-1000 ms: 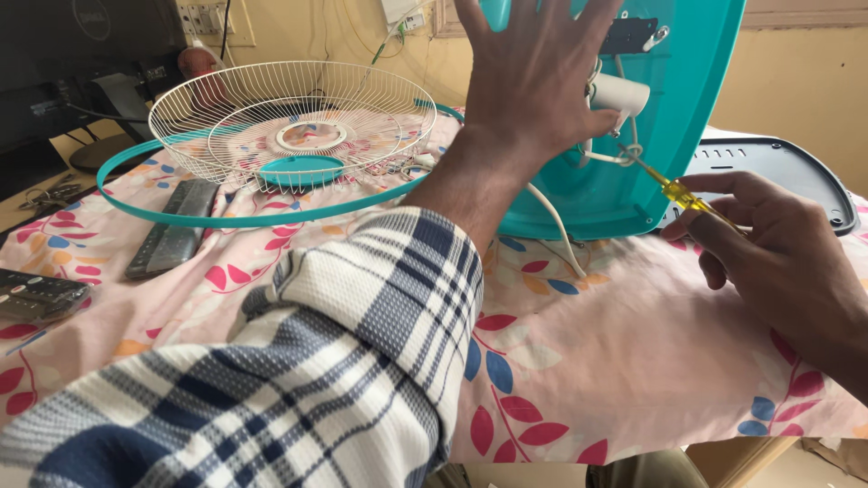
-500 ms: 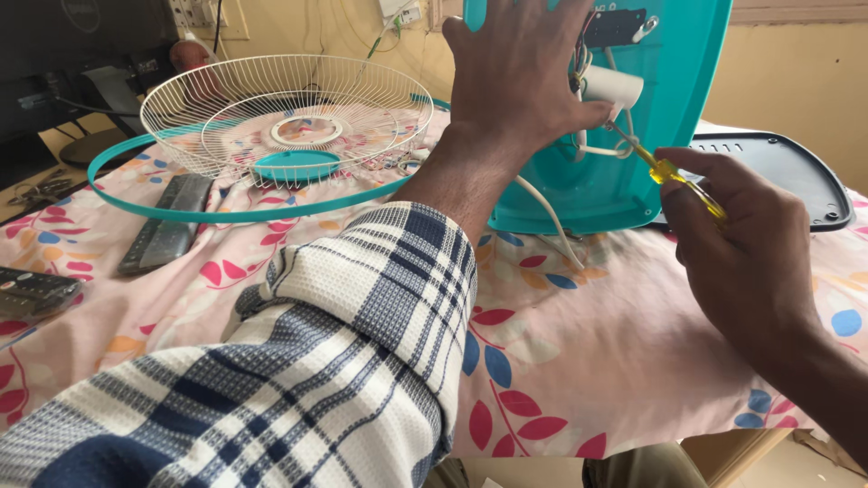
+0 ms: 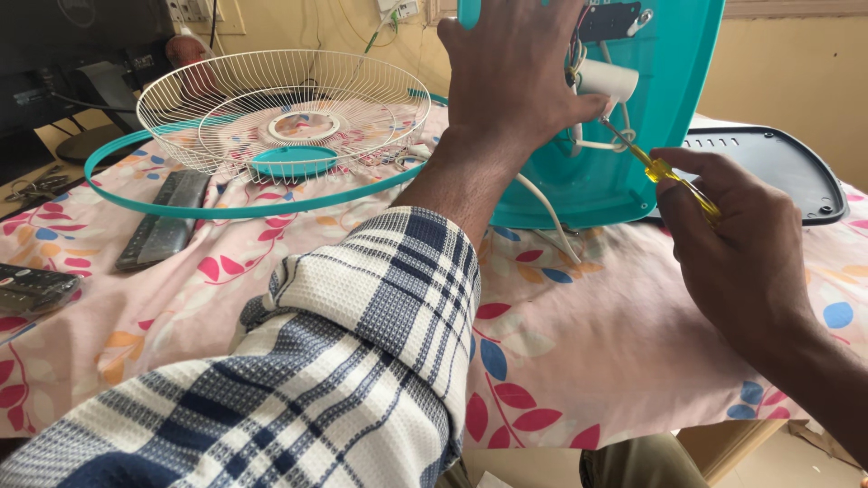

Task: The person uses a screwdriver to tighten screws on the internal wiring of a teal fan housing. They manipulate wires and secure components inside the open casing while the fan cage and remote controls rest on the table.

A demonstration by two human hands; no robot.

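My left hand presses flat against the upright teal fan housing, fingers spread over its open back. A white cylindrical part and coloured wires show just right of that hand. My right hand grips a screwdriver with a yellow handle; its metal shaft points up-left, with the tip by the white part. My plaid sleeve fills the lower foreground.
A white wire fan guard with a teal ring lies on the floral tablecloth at the left. Two remotes lie near the left edge. A dark tray-like panel sits behind the right hand.
My left hand settled lower on the housing with fingers less spread. My right hand brought the screwdriver up and left, closer to the white part.
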